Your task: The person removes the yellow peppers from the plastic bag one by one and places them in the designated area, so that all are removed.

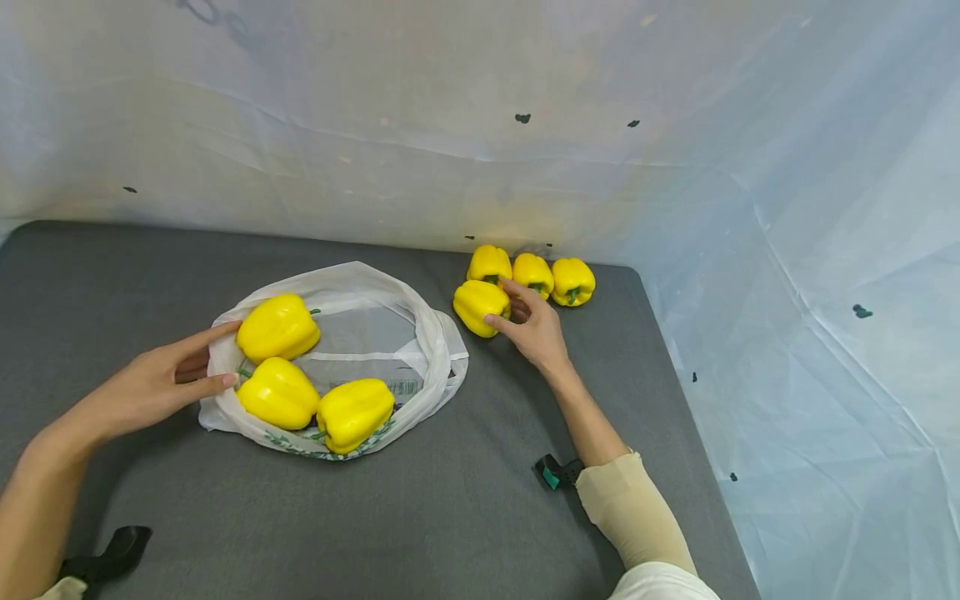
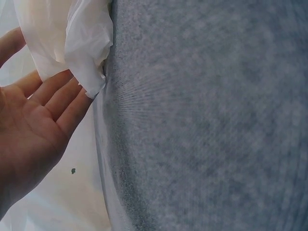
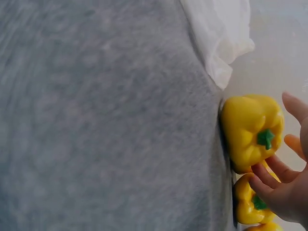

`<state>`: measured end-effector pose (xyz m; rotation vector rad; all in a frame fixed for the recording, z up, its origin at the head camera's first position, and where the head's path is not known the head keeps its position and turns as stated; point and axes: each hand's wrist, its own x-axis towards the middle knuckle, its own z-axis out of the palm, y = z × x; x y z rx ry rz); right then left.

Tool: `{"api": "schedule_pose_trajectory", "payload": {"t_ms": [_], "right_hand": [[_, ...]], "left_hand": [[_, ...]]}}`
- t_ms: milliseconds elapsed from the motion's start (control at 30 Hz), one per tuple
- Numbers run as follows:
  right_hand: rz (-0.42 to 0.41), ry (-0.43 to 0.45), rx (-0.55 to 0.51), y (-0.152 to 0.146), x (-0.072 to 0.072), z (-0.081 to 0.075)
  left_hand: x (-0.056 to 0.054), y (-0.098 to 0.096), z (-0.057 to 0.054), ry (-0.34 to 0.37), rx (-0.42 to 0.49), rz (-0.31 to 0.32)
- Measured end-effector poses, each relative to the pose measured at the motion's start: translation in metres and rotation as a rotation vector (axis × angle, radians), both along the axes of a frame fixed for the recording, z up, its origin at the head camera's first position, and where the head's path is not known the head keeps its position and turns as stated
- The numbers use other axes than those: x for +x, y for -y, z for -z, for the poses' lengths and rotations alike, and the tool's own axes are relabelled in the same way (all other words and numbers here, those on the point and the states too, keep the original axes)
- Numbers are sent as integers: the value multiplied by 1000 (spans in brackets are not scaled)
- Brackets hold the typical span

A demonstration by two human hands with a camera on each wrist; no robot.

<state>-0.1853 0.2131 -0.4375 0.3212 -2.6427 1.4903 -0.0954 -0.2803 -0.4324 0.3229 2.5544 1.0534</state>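
A white plastic bag lies on the grey table with its mouth spread wide. Three yellow bell peppers are in it: one at the upper left, one below that, one toward the front. My left hand rests against the bag's left side, fingers extended along the plastic. To the right of the bag, another yellow bell pepper sits on the table. Around its right side is my right hand, thumb and fingers spread, fingertips right at its surface.
Behind that pepper, three more yellow bell peppers, left, middle and right, stand in a row near the table's back edge. Translucent sheeting hangs behind the table and along its right side.
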Motion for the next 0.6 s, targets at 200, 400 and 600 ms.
{"api": "schedule_pose_trajectory", "payload": {"t_ms": [200, 400, 600], "right_hand": [[3, -40, -132, -2, 2, -6], [-51, -92, -174, 10, 19, -36], [-120, -207, -179, 20, 28, -50]], "left_hand": [[0, 0, 0, 5, -2, 1], [1, 2, 1, -5, 3, 7], [0, 0, 1, 0, 8, 7]]}}
